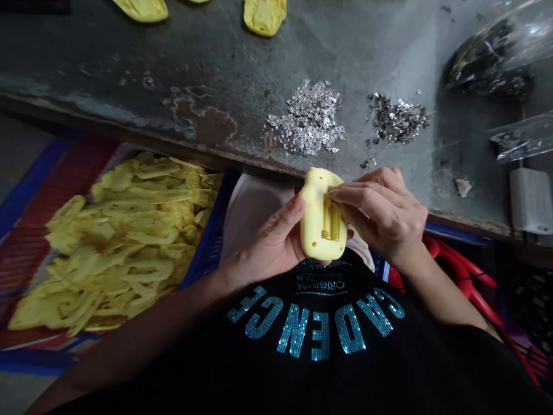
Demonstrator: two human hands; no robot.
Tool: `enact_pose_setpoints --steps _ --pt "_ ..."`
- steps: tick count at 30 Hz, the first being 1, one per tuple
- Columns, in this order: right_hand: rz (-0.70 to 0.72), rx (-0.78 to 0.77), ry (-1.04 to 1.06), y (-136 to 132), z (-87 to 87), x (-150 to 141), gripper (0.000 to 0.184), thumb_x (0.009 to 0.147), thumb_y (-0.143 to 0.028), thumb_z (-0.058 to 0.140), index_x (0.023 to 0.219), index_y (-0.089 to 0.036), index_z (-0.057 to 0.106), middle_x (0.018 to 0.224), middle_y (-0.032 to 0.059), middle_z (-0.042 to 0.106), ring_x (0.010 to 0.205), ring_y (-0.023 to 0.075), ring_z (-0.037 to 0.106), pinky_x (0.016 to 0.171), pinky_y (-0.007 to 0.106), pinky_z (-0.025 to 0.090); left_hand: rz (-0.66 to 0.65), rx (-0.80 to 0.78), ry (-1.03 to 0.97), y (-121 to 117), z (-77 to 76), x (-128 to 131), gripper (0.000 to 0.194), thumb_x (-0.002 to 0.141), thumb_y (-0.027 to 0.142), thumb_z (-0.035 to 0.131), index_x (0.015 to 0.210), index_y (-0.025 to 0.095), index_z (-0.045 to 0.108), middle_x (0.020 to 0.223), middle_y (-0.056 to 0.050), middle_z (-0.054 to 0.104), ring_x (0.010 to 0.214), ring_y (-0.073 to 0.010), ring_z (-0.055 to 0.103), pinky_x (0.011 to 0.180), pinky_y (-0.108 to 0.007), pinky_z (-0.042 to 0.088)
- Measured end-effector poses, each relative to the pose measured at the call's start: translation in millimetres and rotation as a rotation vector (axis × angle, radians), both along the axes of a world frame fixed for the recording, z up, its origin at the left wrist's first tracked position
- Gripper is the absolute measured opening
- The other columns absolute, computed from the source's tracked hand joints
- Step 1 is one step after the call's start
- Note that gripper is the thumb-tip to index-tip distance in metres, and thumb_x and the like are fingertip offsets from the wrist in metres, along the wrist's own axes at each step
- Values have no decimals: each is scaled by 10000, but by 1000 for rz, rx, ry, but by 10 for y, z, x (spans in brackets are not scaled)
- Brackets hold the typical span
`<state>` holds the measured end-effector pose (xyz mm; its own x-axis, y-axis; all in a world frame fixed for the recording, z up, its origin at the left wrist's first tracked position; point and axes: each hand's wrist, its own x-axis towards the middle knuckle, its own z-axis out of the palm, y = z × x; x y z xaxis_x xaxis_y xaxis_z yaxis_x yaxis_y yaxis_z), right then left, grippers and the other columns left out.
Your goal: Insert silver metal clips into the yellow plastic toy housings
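My left hand (276, 236) cradles a pale yellow moulded plastic shell (313, 222) from the side and underneath. The shell has a recessed compartment (330, 222) with a brass-coloured metal strip inside. My right hand (380, 216) grips the shell's upper edge, its fingertips reaching into the top of the compartment. Whether those fingertips pinch a small part of their own is hidden. Just beyond the hands, on the dark metal table, lie a pile of small silver metal pieces (306, 118) and a darker pile of similar pieces (395, 120).
A blue crate (207, 242) to my left is heaped with yellow plastic shells (125, 242). More yellow shells (264, 14) lie at the table's far side. Plastic bags (492, 57), a white box (530, 202) and red plastic items (462, 276) sit to the right.
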<state>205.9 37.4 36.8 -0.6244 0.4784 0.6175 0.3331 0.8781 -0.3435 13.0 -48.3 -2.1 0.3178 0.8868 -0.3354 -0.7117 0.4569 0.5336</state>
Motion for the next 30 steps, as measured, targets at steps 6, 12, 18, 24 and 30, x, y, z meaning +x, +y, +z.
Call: enact_pose_setpoints --steps 6,12,18,24,30 --pt "-6 -107 70 7 -21 47 217 1062 -208 708 1239 -309 783 1048 16 846 861 215 679 807 415 516 -45 15 -20 7 47 -12 630 915 715 808 1346 263 724 1124 -88 818 965 -328 823 510 -265 605" --pt "-6 -80 -29 -7 -22 74 299 1084 -239 668 1337 -363 770 1179 26 831 957 246 656 863 463 491 -66 38 -37 8 11 -3 648 934 735 768 1404 296 687 1232 -104 809 1108 -381 802 525 -271 602" --pt "-1 -76 -7 -21 -18 64 319 1090 -236 664 1358 -373 767 1167 26 828 944 237 660 860 458 498 -65 38 -39 8 18 -5 664 920 737 789 1382 267 704 1247 -124 802 1152 -405 794 522 -271 614" --pt "-15 -141 17 -19 -15 81 308 1086 -231 667 1318 -393 789 1173 15 826 962 235 690 882 461 505 -75 76 -79 21 35 -1 594 949 679 789 1385 287 695 1244 -113 806 1118 -393 808 520 -271 609" --pt "30 -261 28 36 99 72 207 1066 -278 710 1255 -299 792 1171 54 818 1037 240 727 945 450 565 -2 48 42 -7 40 8 684 900 696 839 1409 261 701 1276 -103 804 1210 -393 774 659 -334 664"
